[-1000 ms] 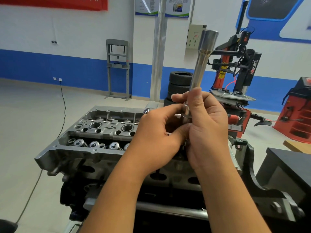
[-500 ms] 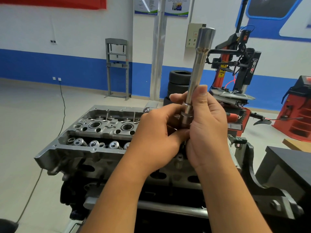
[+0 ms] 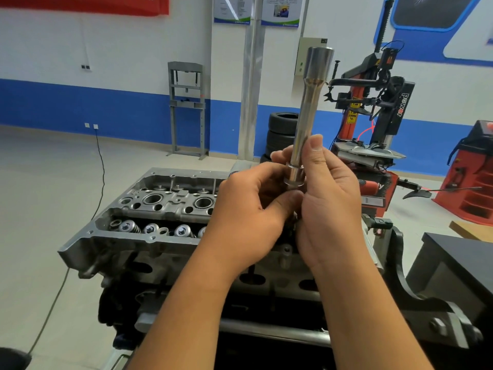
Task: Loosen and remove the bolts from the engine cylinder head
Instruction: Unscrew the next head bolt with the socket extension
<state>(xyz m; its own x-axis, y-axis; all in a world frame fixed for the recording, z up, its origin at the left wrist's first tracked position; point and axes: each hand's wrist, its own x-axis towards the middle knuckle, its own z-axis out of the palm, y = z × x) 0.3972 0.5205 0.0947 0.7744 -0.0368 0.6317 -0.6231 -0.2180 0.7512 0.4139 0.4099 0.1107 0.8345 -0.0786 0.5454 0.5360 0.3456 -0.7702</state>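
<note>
Cyl head (image 3: 149,209) open below hands, valve springs (image 3: 149,228) inside. Right hand (image 3: 328,209) and left hand (image 3: 248,217) both grip upright chrome socket ext (image 3: 306,113).

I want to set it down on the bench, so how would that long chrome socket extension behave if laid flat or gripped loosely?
The socket extension looks like polished round steel, so it would probably roll if laid flat. Its shine suggests it may slip in a loose grip. It seems rigid and fairly heavy for its size.

Cylinder head (image 3: 165,209) on engine stand (image 3: 416,289); floor (image 3: 40,209) below.
</note>
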